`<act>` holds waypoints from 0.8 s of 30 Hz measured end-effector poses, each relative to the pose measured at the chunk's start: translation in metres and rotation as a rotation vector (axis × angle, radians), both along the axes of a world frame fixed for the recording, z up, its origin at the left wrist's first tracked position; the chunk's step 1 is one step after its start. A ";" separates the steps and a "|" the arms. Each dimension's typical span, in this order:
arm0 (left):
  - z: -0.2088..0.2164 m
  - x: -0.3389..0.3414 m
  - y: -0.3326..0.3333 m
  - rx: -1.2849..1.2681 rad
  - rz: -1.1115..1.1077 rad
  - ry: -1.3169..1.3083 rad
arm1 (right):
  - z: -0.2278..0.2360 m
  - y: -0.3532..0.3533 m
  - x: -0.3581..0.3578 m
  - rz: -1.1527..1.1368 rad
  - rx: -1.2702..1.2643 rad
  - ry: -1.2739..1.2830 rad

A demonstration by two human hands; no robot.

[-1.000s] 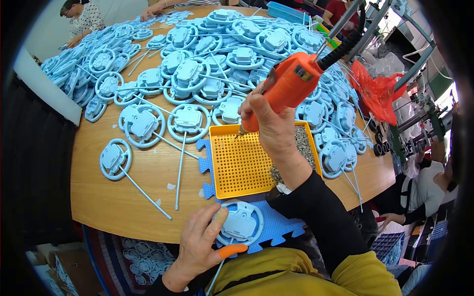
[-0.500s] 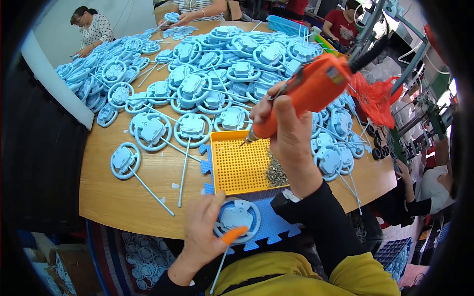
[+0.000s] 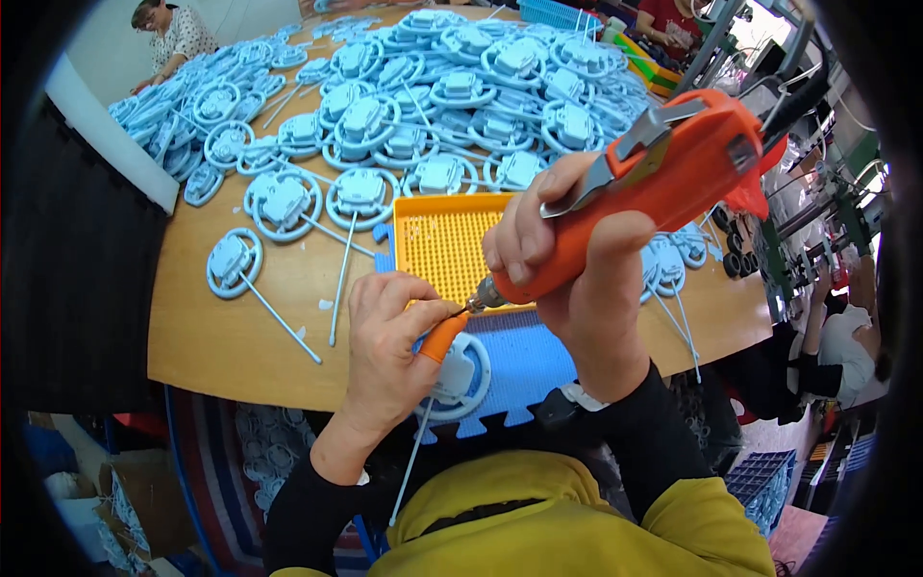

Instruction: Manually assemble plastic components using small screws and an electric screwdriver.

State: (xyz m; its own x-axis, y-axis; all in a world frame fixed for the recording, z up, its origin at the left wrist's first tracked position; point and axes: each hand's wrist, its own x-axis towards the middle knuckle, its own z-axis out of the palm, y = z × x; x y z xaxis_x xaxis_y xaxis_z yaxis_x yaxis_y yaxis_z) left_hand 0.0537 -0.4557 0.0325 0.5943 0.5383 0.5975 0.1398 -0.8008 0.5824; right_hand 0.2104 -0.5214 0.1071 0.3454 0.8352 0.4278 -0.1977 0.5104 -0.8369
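Your right hand grips the orange screwdriver; your left hand's thumb and forefinger meet at its bit, apparently guiding it; anything pinched is hidden. The blue wheel part lies on the mat, probably for cushioning, its stem overhanging the table's near edge. The yellow tray bounds forward movement.

A mustard top, black sleeves and orange thumb cover show.

The right hand has moved the orange power screwdriver from over the yellow tray to the left hand. The left thumb and forefinger, previously at the blue wheel, now meet beside the bit.
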 end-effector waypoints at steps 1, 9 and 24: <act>-0.002 -0.002 -0.004 -0.007 -0.031 -0.036 | 0.001 -0.004 -0.001 0.045 -0.007 -0.023; -0.012 -0.032 -0.039 -0.118 0.030 0.252 | -0.026 -0.014 -0.021 0.015 -0.086 -0.048; -0.054 -0.039 -0.046 -0.108 0.201 0.052 | -0.067 0.018 -0.010 0.207 -0.011 -0.111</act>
State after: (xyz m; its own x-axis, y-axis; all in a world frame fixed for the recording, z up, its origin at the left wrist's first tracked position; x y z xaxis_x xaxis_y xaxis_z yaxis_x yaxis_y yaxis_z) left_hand 0.0149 -0.5013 -0.0215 0.4972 0.7081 0.5014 0.3225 -0.6873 0.6508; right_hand 0.2002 -0.5039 0.0405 0.1173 0.8883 0.4441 -0.2037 0.4592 -0.8647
